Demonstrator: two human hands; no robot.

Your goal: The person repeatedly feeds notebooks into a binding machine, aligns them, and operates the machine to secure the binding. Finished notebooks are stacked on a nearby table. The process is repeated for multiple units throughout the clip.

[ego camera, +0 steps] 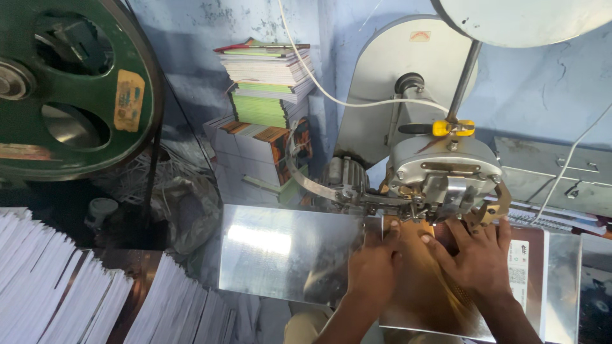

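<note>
A brown, glossy booklet cover point(424, 290) lay flat on the shiny metal bench point(287, 255), its top edge under the grey metal stitching head point(443, 172). My left hand point(375, 264) and right hand point(475, 255) pressed it down, fingers spread flat, gripping nothing. The fingertips sat just beside the head's working parts; I judged a slip forward could pinch them, or skew the cover.

Left hand point(375, 264) bare, right hand point(477, 258) bare, no gloves, rings or watch, forearms unsleeved, short trimmed nails, tan trouser fabric at lower edge
</note>
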